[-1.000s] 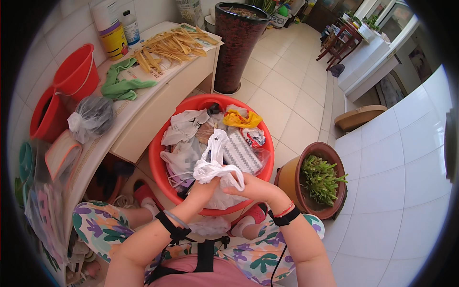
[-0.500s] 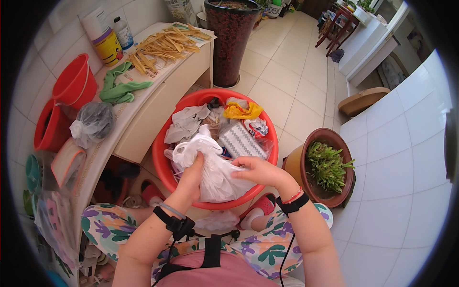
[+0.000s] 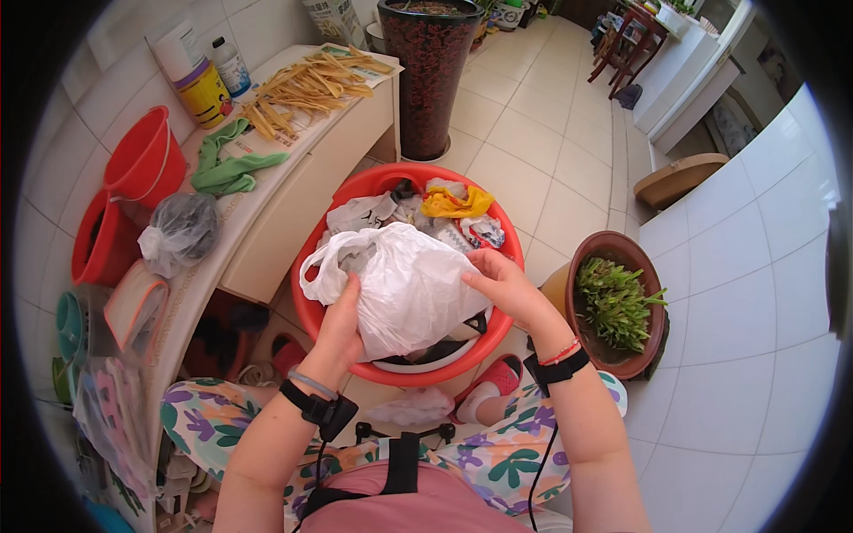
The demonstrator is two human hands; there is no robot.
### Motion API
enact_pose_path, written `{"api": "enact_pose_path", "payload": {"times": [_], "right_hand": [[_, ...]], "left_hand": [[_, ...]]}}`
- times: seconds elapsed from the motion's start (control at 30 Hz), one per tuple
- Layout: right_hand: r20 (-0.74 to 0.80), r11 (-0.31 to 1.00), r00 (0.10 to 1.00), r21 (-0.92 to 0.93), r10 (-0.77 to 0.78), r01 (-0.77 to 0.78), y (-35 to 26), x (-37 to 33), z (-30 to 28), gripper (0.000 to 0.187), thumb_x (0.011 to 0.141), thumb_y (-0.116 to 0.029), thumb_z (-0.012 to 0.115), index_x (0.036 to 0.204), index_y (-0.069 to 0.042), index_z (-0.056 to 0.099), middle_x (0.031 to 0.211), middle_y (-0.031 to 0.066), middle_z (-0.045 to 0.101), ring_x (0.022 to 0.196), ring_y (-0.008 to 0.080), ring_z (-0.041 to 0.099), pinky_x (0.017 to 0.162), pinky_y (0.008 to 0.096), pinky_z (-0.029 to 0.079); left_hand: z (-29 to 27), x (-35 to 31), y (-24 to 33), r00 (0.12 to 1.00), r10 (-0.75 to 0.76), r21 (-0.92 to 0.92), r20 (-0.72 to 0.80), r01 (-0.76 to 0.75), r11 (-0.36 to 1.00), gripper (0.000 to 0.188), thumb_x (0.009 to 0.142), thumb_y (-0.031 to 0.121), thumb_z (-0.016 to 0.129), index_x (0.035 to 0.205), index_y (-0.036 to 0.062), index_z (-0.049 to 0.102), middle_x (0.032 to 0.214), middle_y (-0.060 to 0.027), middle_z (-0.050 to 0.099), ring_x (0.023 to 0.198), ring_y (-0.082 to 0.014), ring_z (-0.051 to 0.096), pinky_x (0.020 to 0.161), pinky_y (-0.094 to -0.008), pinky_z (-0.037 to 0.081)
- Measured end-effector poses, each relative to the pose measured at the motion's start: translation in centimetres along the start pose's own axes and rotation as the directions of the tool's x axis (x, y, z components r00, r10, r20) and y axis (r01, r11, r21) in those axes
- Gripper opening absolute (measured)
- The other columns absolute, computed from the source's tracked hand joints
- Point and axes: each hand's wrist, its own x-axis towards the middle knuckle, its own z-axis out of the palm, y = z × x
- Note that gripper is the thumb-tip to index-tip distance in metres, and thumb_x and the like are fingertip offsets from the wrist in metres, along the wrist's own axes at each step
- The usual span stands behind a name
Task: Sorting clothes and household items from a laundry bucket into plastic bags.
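Observation:
A white plastic bag (image 3: 413, 289) is spread between my hands above a round red basin (image 3: 311, 311). My left hand (image 3: 342, 324) grips the bag's left side below its handle loop, thumb on top. On the right edge my right hand (image 3: 508, 286) pinches the plastic between thumb and fingers. Crumpled bags fill the basin, among them a yellow plastic bag (image 3: 458, 202) and a whitish bag (image 3: 362, 213) with dark print. A dark and white item (image 3: 453, 346) shows under the held bag; its kind is hidden.
On the left, a cabinet top (image 3: 227, 213) holds dried yellowish strips (image 3: 306, 84), a green cloth (image 3: 227, 164), red buckets (image 3: 147, 158) and a tied dark bag (image 3: 182, 229). A potted plant (image 3: 615, 291) stands right of the basin. Beyond it rises a tall dark planter (image 3: 429, 80).
The white bag has been pulled wider and lifted, now covering more of the basin. My right hand has moved right and taken the bag's edge. The patterned packet below is mostly covered.

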Motion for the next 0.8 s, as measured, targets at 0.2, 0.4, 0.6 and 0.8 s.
{"api": "enact_pose_path", "payload": {"times": [0.2, 0.4, 0.6, 0.8], "right_hand": [[-0.026, 0.961, 0.986, -0.229, -0.167, 0.157, -1.3, -0.6, 0.9, 0.054, 0.086, -0.026, 0.065, 0.129, -0.001, 0.046, 0.126, 0.0158, 0.054, 0.122, 0.0247, 0.048, 0.101, 0.0351, 0.038], [-0.044, 0.939, 0.969, -0.261, -0.245, 0.225, -1.4, -0.3, 2.2, 0.052, 0.086, -0.023, 0.065, 0.130, -0.002, 0.046, 0.123, 0.0121, 0.055, 0.116, 0.0209, 0.050, 0.099, 0.0344, 0.039], [-0.080, 0.988, 0.986, 0.025, -0.149, 0.151, -0.8, 0.7, 0.8, 0.041, 0.086, -0.013, 0.065, 0.123, -0.001, 0.052, 0.112, 0.0046, 0.060, 0.100, 0.0123, 0.055, 0.090, 0.0266, 0.043], [-0.123, 0.971, 0.968, 0.066, -0.220, 0.229, -1.1, 0.4, 1.2, 0.026, 0.085, -0.010, 0.063, 0.108, 0.000, 0.060, 0.106, 0.0050, 0.062, 0.100, 0.0114, 0.056, 0.086, 0.0246, 0.044]], "left_hand": [[-0.7, 0.2, -1.4, 0.999, 0.051, 0.103, 0.008, -0.052, 0.993, 0.053, 0.097, 0.039, 0.047, 0.137, 0.0048, 0.037, 0.133, -0.0111, 0.050, 0.118, -0.0253, 0.052, 0.096, -0.0399, 0.045], [-0.1, 0.7, -2.8, 0.977, 0.201, 0.426, 0.066, -0.210, 0.880, 0.055, 0.094, 0.038, 0.055, 0.135, 0.0036, 0.043, 0.132, -0.0071, 0.049, 0.120, -0.0182, 0.046, 0.101, -0.0307, 0.036], [2.1, 0.1, -2.3, 0.964, 0.233, 0.528, 0.125, -0.263, 0.808, 0.050, 0.094, 0.033, 0.057, 0.133, 0.0032, 0.046, 0.131, -0.0049, 0.050, 0.120, -0.0161, 0.044, 0.102, -0.0286, 0.032], [1.0, 0.5, -2.8, 0.954, 0.235, 0.511, 0.187, -0.299, 0.806, 0.049, 0.095, 0.027, 0.056, 0.135, 0.0023, 0.043, 0.134, -0.0050, 0.047, 0.121, -0.0164, 0.043, 0.103, -0.0290, 0.031]]}}
